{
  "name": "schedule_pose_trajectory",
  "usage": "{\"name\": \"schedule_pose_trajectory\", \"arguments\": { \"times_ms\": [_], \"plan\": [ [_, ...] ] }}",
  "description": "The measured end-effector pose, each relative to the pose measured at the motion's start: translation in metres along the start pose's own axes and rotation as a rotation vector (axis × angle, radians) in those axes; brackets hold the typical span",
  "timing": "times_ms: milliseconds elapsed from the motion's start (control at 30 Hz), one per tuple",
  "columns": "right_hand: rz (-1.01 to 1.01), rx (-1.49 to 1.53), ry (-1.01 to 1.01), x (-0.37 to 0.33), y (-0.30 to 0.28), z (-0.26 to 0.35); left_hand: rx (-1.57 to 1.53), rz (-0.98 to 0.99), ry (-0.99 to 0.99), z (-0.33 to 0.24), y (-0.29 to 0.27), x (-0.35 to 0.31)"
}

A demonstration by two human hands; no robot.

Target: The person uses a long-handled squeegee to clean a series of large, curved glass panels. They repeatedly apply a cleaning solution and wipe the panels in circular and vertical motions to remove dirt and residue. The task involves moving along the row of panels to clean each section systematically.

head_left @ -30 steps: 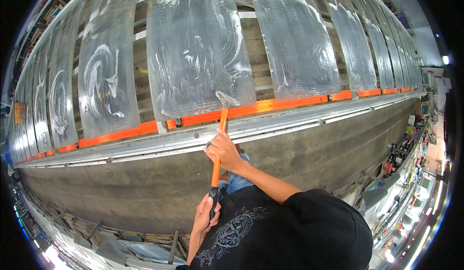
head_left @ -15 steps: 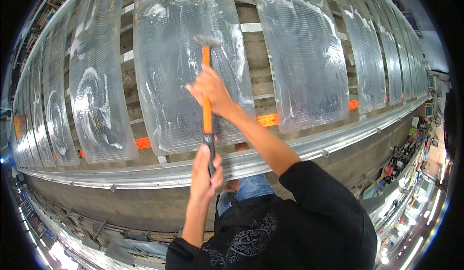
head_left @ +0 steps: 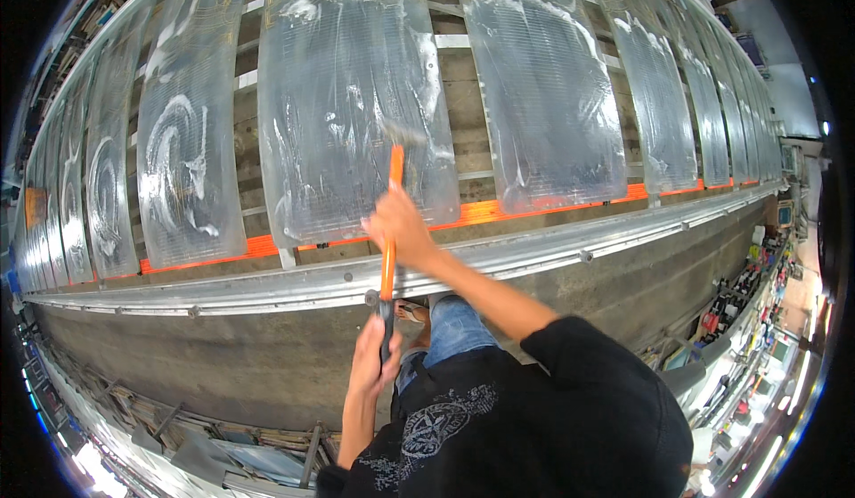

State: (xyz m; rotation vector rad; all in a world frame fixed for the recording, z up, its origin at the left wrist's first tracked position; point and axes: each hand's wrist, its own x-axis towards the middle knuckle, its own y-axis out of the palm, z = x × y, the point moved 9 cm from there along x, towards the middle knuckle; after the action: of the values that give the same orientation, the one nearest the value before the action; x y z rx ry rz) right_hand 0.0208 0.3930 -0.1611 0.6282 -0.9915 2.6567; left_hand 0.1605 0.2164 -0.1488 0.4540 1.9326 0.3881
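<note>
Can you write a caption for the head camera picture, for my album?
Both hands, left hand low and right hand higher, grip an orange-handled brush against a soapy clear panel.

Glossy ribbed plastic sheet (head_left: 356,106) — dull metal rail (head_left: 267,289)

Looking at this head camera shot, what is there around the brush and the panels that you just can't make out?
- Brush head: motion-blurred, bristles unclear.
- Handle's lower end: hidden inside the left hand.
- Right hand: blurred, fingers indistinct.
- Far-left clear panels: squeezed by fisheye rim.
- Shelf items at right: too small.
</note>
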Motion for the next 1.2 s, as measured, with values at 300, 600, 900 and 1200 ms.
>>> {"name": "schedule_pose_trajectory", "arguments": {
  "times_ms": [300, 600, 900, 1200],
  "plan": [
    [-0.028, -0.037, 0.132, -0.078, -0.023, 0.05, 0.009, 0.073, -0.111, 0.068, -0.014, -0.057],
    [-0.142, -0.075, -0.073, 0.145, -0.061, -0.155, -0.028, 0.052, 0.039, -0.136, 0.11, 0.151],
    [-0.117, -0.03, -0.089, 0.174, -0.048, -0.173, -0.052, 0.03, 0.047, -0.165, 0.118, 0.158],
    [0.242, 0.097, 0.052, -0.044, 0.04, 0.076, -0.129, -0.042, -0.038, 0.043, -0.039, -0.078]
  ]
}}
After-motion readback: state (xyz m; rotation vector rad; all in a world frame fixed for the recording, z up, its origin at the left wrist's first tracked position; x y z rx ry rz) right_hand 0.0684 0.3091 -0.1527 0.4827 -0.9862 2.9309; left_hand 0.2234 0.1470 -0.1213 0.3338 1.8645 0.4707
